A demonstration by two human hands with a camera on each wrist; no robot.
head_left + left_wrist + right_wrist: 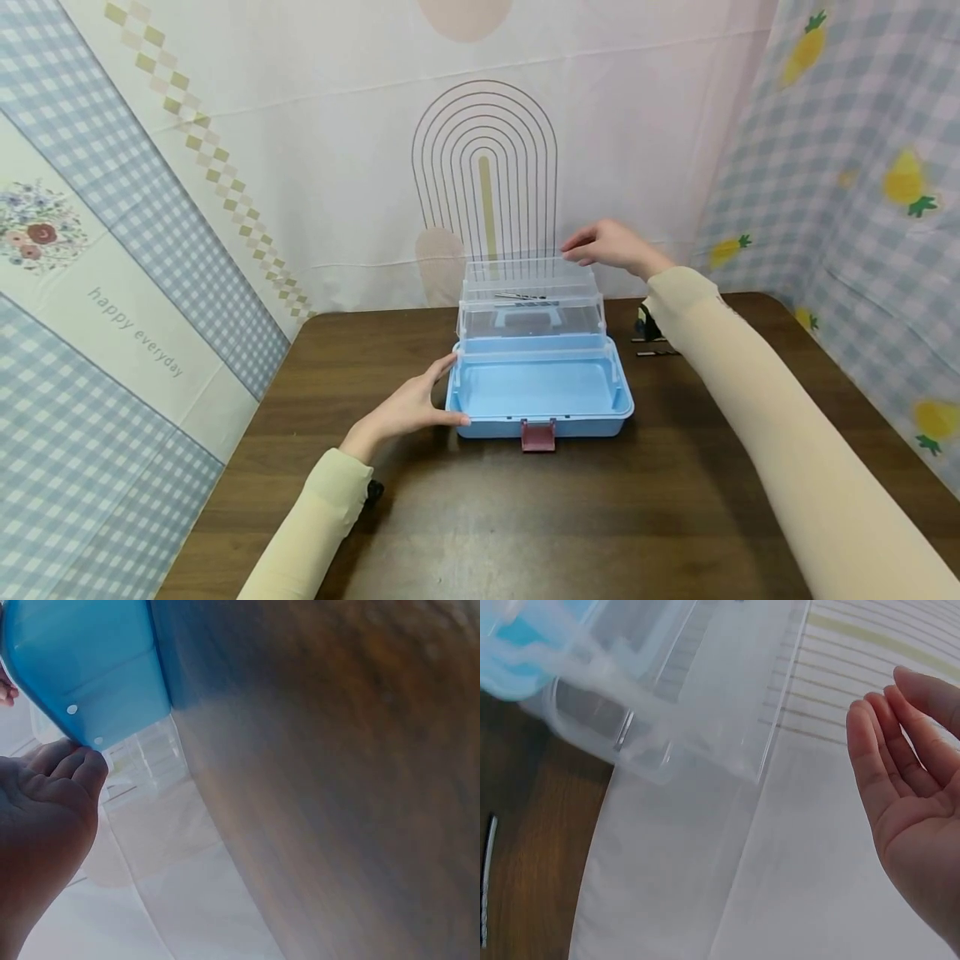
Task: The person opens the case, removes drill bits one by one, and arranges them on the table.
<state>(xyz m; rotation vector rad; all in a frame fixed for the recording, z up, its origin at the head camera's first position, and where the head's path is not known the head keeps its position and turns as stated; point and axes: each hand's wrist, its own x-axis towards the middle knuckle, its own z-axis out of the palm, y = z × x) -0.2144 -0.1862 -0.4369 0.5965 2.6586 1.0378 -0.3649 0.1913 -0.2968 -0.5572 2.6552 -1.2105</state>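
A light blue toolbox (540,427) stands opened on the table, its clear tiered trays (532,287) raised at the back. Slim metal drill bits (521,297) lie in a raised tray. At the box's front left corner is my left hand (408,404), thumb along the front and fingers against the left side; the left wrist view shows those fingers touching the blue wall (90,667). By the top right of the trays hovers my right hand (611,247). Its fingers are loosely bent with nothing between them, apart from the clear plastic (727,697) in the right wrist view.
Right of the box, more drill bits (657,353) lie on the brown table (480,517) beside a black and yellow object (643,323), partly covered by the right sleeve. A pink latch (537,437) hangs at the box's front. Patterned cloth (337,167) hangs behind the table.
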